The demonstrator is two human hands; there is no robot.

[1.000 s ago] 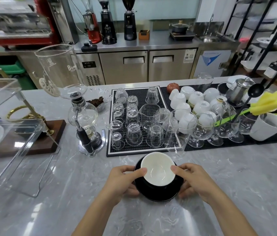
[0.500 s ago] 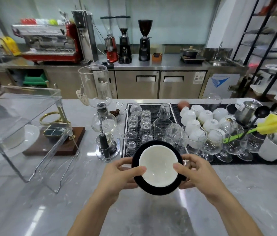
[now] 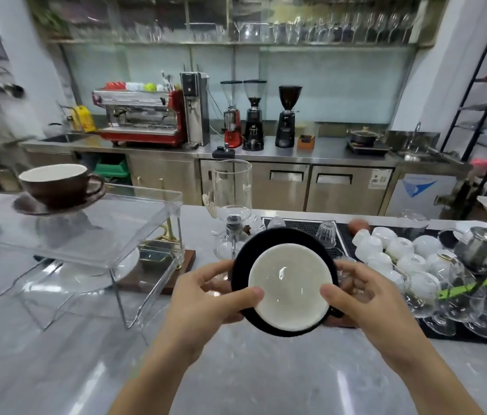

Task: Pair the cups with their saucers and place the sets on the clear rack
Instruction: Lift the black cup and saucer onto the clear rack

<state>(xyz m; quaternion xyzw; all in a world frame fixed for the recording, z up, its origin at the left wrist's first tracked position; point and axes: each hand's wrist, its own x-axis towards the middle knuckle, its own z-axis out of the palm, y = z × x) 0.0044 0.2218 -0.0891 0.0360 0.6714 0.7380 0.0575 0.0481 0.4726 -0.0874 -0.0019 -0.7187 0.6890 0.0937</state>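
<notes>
Holding a cup-and-saucer set above the marble counter: the left hand and right hand grip opposite edges of the black saucer, each with its thumb curled over onto the rim of the cup and its fingers wrapped under the saucer. Cup sits centred on the saucer, white interior facing the camera, black outer wall showing only as a thin edge; a small dark handle stub shows at the cup's lower right, just beside the right thumb. Taking the clear rack as landmark: the held set is to the right of the rack and nearer the camera, apart from it, not touching. On the rack's top shelf, far left corner, stands a brown cup on a brown saucer, upright, handle pointing right. Under the rack's top, a white plate is partly visible through the acrylic. Right of the rack and behind the held set stands a glass siphon brewer. Further right of the rack, a black mat carries inverted white cups and upturned glasses. Whether the set is level or tilted cannot be told exactly.
</notes>
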